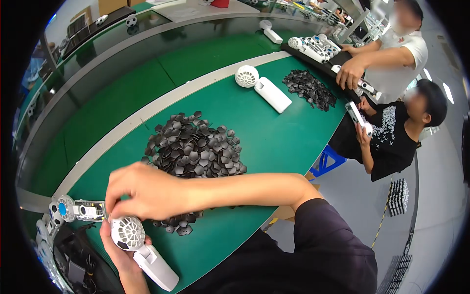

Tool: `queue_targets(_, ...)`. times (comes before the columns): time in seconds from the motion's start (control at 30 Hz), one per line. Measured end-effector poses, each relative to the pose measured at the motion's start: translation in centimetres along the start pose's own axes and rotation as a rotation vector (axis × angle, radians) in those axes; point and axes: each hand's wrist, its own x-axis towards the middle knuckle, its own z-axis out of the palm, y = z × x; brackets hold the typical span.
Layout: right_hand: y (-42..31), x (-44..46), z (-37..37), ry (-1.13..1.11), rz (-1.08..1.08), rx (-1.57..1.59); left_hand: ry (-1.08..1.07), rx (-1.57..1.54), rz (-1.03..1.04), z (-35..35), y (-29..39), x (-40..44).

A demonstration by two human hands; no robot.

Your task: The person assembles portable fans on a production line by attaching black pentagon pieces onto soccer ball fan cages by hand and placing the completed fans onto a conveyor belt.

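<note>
A white handheld fan (128, 234) with a round, football-patterned grille lies in my left hand (116, 252), whose fingers wrap round the head from below. Its white handle (156, 268) angles down to the right. One black pentagon shows on the side of the head. My right hand (147, 192) arches over the top of the head with its fingers bent and brought together there, slightly blurred; anything between them is hidden. Behind my right hand spreads a large heap of black pentagon pieces (193, 147).
At the left sits an opened fan with a bare circuit board (90, 210), by a black bag (78, 259). Farther up the green table are another white fan (273, 95) and a smaller black heap (309, 89). Two people handle fans at right, near a loaded tray (313, 48).
</note>
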Motion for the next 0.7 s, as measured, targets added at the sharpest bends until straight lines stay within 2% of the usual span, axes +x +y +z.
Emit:
queue_targets(0.07, 0.3, 0.0, 1.4, 0.084, -0.279, -0.136, 0.025, -0.016, -0.008, 0.7, 0.0, -0.4)
queue_targets(0.1, 0.4, -0.2, 1.5, 0.086, -0.278, -0.132, 0.044, -0.034, -0.016, 1.0, 0.1, -0.7)
queue_targets(0.17, 0.3, -0.3, 1.5, -0.013, -0.440, -0.489, -0.011, -0.050, -0.030, 0.6, 0.2, -0.4)
queue_targets(0.27, 0.8, -0.6, 1.5, 0.020, -0.556, -0.656, 0.045, -0.015, -0.044, 0.0, -0.1, 0.3)
queue_targets(0.37, 1.1, -0.6, 1.3, -0.016, -0.608, -0.729, -0.026, 0.005, -0.018, -0.3, -0.5, 0.5)
queue_targets(0.47, 1.5, -0.9, 2.1, 0.011, -0.570, -0.820, -0.042, 0.033, 0.027, -0.9, -0.4, 1.0)
queue_targets(0.53, 1.4, -1.2, 2.3, -0.007, -0.548, -0.822, -0.138, 0.047, -0.005, -1.9, -0.2, 1.4)
queue_targets(0.6, 1.3, -1.4, 2.8, -0.025, -0.526, -0.826, -0.121, -0.013, -0.010, -3.3, -0.5, 1.9)
queue_targets(0.7, 1.1, -1.7, 3.6, 0.097, -0.534, -0.807, -0.073, -0.098, -0.012, -3.0, -0.5, 1.8)
